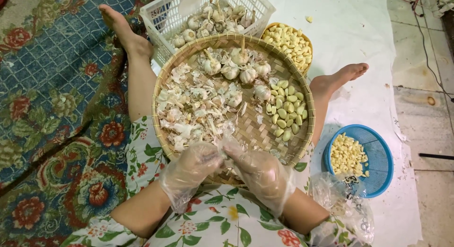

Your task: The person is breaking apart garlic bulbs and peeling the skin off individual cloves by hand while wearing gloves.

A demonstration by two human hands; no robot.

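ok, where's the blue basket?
Head view, lower right: the blue basket sits on the white sheet, beside the big woven tray, right of the right hand.

Left hand [191,167] and right hand [259,170] gloved, fingertips meeting, grip pinched.

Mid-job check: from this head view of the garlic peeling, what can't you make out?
- What the left hand and right hand pinch: hidden by fingers and clear gloves.
- White crate: top cut off by the frame edge.
- Clear bag contents: crumpled, too small.
- Woven tray floor under the peels: covered.
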